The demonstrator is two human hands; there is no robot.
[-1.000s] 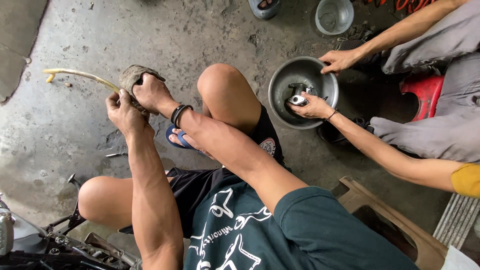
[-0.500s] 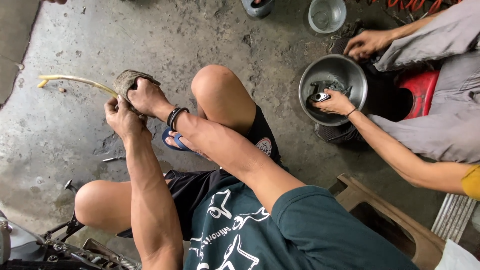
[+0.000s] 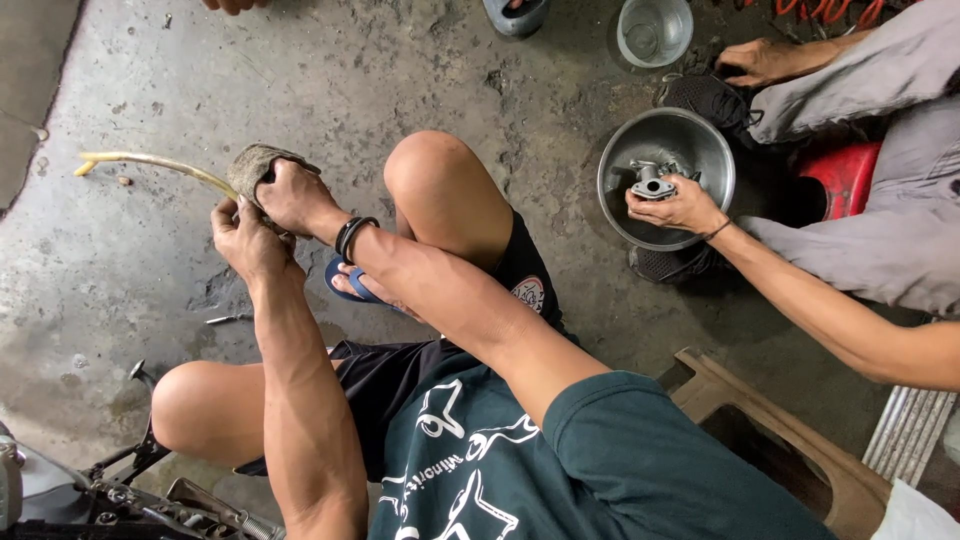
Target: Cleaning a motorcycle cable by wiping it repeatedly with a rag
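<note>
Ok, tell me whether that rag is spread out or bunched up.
Bunched up. The grey rag is wadded in the right hand, around the yellowish hose; the left hand is just below it.

A yellowish hose [image 3: 150,163] sticks out to the left from the rag, thin and slightly bowed, its far end bent down a little and hanging free above the concrete floor [image 3: 120,280]. Its near end disappears into a grey-brown rag [image 3: 255,165] (worn and grubby, bunched into a thick wad) that wraps around it. The right hand [image 3: 290,195] grips the rag from above, while the left hand [image 3: 245,240] closes just below it, thumb pressed near the hose where it enters the cloth.
</note>
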